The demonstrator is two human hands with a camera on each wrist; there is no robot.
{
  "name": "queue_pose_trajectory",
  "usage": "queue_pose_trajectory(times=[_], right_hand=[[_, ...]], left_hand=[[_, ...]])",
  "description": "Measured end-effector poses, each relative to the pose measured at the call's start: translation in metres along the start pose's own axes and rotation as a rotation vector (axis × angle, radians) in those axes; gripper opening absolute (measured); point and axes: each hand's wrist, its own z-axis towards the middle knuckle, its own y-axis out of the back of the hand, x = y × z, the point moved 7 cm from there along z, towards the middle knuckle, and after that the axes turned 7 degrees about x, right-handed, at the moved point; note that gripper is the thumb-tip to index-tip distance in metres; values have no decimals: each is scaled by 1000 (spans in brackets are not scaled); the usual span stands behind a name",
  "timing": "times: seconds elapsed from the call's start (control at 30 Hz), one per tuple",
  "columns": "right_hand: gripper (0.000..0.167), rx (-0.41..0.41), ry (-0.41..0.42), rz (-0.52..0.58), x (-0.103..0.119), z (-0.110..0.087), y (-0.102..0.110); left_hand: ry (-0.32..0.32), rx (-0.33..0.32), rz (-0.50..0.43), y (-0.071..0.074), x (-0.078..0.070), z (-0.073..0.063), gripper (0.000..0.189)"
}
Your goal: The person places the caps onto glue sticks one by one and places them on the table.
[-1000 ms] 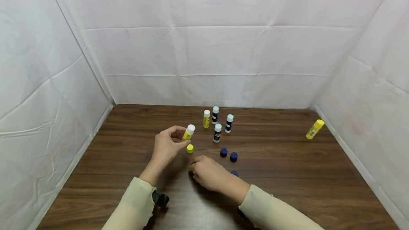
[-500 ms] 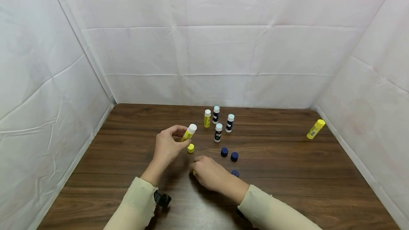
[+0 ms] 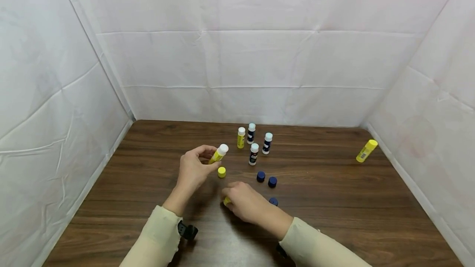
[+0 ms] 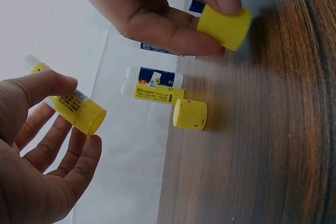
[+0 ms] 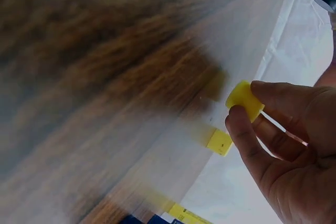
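The left hand [image 3: 194, 170] pinches a tilted yellow cylindrical glue stick with a white top [image 4: 71, 106] between thumb and fingers, above the table. The right hand [image 3: 245, 202] pinches a short round yellow plastic cap [image 4: 224, 27] between thumb and fingertip. Just beyond it, a second yellow cap [image 3: 221, 172] sits on the brown wood-grain table [image 3: 326, 193]. Three dark blue round caps [image 3: 261, 176] lie near the right hand. Farther back stand three navy glue sticks with pale tops [image 3: 253, 155] and another yellow, white-topped glue stick [image 3: 241, 138]. An all-yellow glue stick [image 3: 366, 151] is well apart, at the right.
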Motion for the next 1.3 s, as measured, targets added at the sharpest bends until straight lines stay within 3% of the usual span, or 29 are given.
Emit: queue_pose_trajectory(times=[0.27,0.67,1.1,1.3], right_hand=[[15,-45,-28,60,-10,-9,11],[18,-213,-87,125,-32,-31,43],[24,-348,-249,316,-60,-56,64],[25,-401,-318,473,-69,-65,70]], left_hand=[[-8,-1,-10,-1,-1,1,32],[-48,-5,10,-1,-6,1,31],[-147,-2,55,-6,-16,-2,28],[-200,0,115,-7,-23,-5,29]])
